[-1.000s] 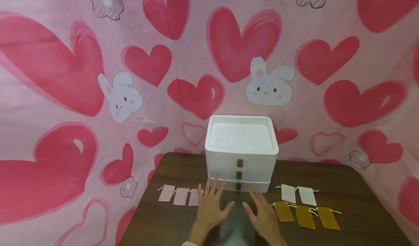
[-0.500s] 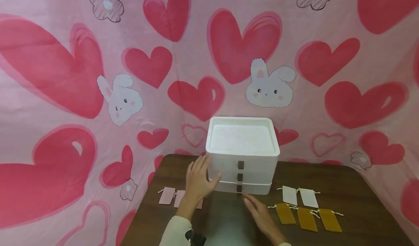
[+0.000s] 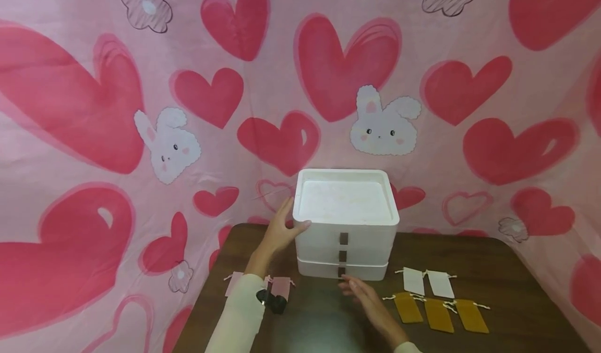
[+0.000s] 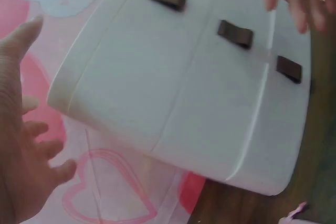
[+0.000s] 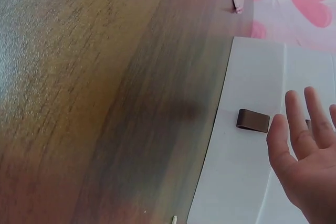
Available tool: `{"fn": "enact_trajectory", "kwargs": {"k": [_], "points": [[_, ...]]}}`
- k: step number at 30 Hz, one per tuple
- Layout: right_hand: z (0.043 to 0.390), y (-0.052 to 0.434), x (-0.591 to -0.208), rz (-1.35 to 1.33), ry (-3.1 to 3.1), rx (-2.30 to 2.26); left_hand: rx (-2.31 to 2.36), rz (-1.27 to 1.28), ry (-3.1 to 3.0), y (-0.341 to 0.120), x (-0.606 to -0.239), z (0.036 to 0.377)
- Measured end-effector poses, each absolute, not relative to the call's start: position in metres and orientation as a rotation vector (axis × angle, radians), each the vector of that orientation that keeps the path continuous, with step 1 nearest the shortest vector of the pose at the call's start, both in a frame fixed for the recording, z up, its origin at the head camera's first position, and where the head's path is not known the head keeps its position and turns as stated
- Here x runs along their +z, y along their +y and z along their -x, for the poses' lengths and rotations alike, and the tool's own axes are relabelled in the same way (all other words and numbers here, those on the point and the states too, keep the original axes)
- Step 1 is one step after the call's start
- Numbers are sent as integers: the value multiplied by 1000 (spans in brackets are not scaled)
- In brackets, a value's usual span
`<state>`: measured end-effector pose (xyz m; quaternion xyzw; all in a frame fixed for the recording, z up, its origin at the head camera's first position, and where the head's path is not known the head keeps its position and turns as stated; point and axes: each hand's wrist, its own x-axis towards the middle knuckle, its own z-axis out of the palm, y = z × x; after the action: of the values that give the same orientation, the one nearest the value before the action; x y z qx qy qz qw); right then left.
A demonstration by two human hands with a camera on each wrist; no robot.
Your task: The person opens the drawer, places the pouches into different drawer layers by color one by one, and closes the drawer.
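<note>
A white three-drawer box [image 3: 361, 235] stands at the middle of a dark wooden table [image 3: 507, 269], with a brown pull tab [image 3: 344, 238] on each drawer front. My left hand [image 3: 293, 220] touches the box's top left corner, thumb on the front rim. The left wrist view shows that left hand [image 4: 44, 98] with fingers spread beside the box [image 4: 199, 93]. My right hand [image 3: 352, 286] hovers open in front of the lowest drawer, fingertips near its tab [image 3: 341, 272]. In the right wrist view, the right hand [image 5: 296, 124] is flat beside a tab [image 5: 253, 120].
Small pink pouches [image 3: 281, 285] lie left of the box, partly behind my left sleeve [image 3: 237, 316]. To the right lie two white pouches [image 3: 413, 280] and three mustard pouches [image 3: 439, 315]. A pink heart-and-bunny cloth [image 3: 141, 134] hangs behind and around the table.
My left hand rose from the table to the box's lower left side, then to its top left corner. My right hand slid forward towards the lowest drawer's tab.
</note>
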<state>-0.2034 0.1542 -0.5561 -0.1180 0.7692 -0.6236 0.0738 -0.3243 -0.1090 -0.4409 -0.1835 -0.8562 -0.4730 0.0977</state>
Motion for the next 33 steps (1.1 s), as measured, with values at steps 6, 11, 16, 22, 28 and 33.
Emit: {"fn": "enact_trajectory", "kwargs": {"k": [6, 11, 16, 22, 28, 33], "points": [[210, 156, -553, 391, 2237, -1905, -1586, 725, -2528, -106, -432, 347], [217, 158, -550, 360, 2181, -1898, -1522, 652, -2595, -101, -432, 356], [227, 161, -545, 356, 2118, -1900, -1577, 565, -2628, -101, -432, 359], [244, 164, -537, 403, 1983, -1958, -1639, 585, -2604, -103, -430, 362], [258, 165, -532, 384, 1886, -2016, -1717, 694, -2580, -106, -427, 368], [265, 164, -531, 375, 1876, -2028, -1858, 722, -2528, -109, -430, 372]]}}
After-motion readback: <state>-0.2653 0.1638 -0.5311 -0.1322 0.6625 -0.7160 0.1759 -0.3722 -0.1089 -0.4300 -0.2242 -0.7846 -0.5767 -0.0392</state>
